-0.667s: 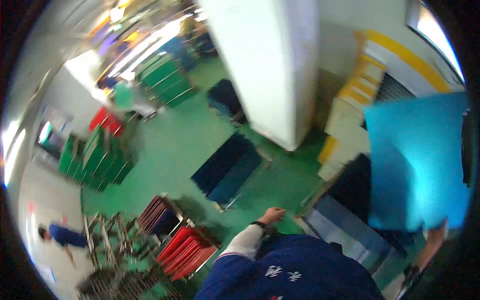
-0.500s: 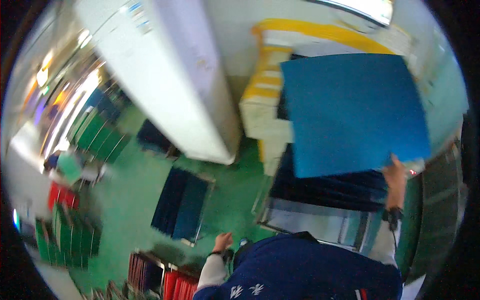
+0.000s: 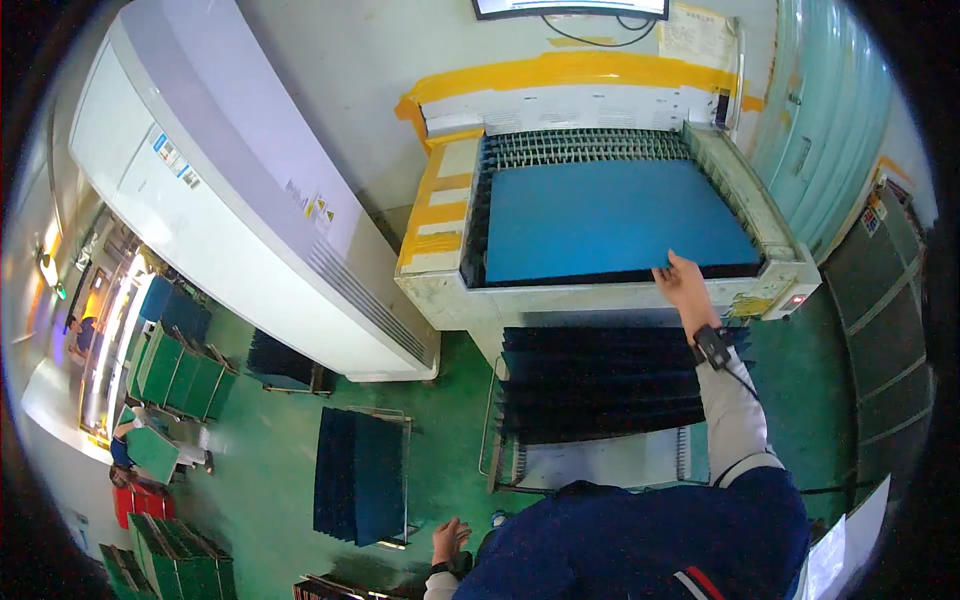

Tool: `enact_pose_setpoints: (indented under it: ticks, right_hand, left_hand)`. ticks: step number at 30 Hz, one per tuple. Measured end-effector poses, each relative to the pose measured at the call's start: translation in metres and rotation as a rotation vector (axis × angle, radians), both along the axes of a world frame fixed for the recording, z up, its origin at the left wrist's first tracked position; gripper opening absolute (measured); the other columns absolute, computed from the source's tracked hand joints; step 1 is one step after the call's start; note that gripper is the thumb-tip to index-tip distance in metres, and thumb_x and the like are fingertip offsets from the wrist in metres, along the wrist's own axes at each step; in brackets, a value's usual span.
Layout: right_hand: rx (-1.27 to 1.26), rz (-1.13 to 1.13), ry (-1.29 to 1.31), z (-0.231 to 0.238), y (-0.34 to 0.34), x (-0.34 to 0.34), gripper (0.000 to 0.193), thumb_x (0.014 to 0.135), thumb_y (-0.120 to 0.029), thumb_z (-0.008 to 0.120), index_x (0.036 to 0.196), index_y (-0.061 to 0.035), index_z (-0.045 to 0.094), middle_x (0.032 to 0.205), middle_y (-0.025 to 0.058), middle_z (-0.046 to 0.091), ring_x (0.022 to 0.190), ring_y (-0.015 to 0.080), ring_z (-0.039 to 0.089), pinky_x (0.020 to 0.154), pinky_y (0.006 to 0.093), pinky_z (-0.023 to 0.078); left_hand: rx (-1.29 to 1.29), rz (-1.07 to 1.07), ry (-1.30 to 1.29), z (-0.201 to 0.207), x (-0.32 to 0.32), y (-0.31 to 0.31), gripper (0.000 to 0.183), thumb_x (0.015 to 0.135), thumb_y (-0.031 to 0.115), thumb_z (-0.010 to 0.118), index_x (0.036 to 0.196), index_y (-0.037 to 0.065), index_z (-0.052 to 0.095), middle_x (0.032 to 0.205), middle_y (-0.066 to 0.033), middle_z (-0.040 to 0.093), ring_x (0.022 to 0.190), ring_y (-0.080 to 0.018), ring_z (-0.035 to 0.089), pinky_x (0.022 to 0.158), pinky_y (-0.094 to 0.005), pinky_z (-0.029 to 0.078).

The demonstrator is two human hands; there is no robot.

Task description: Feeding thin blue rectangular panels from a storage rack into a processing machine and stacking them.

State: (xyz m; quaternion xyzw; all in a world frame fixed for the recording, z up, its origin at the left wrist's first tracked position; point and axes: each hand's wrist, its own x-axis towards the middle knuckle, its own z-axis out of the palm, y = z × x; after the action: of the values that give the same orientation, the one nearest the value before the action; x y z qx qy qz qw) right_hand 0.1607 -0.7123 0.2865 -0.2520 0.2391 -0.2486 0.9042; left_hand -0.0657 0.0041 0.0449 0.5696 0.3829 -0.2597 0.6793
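Observation:
A large flat blue panel lies on the roller bed of a white, yellow-taped machine. My right hand is over the panel's front edge, thumb and forefinger apart, not gripped round it. A band with a small black device circles that wrist. Low in the picture, beside my body, my left hand hangs with loosely bent fingers and nothing in it. Below the machine's front edge, a rack carries several dark blue panels standing close together.
A tall white cabinet-like unit stands left of the machine. On the green floor is another rack of blue panels. Green panels and a co-worker with a green sheet are farther left. Dark panels lean at right.
The blue panel, earlier raised and tilted in my right hand, has come down flat onto the roller bed. My right hand's grip has loosened. The view has shifted, and my left hand remains low.

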Motion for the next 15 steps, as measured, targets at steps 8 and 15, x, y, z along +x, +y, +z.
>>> enact_pose_setpoints:
  ticks: [8,15]
  right_hand:
    - [-0.489,0.410,0.361,0.034,-0.031,0.048,0.027,0.093,-0.026,0.062,0.091,0.0004,0.061,0.088,0.0115,0.068,0.091,0.0245,0.067,0.067,0.0283,0.055]
    - [-2.068,0.108,0.511,0.023,0.020,0.082,0.036,0.091,-0.039,0.058,0.117,-0.0147,0.067,0.121,0.0147,0.064,0.114,0.0389,0.057,0.097,0.0555,0.042]
  left_hand:
    - [0.010,-0.046,0.011,0.007,0.000,-0.013,0.033,0.093,0.022,0.064,0.114,-0.003,0.055,0.091,-0.0125,0.068,0.071,-0.0268,0.069,0.054,-0.0351,0.054]
    - [0.073,-0.037,0.041,0.008,-0.017,-0.020,0.036,0.093,0.022,0.064,0.115,-0.004,0.055,0.089,-0.0130,0.067,0.071,-0.0272,0.069,0.053,-0.0341,0.054]
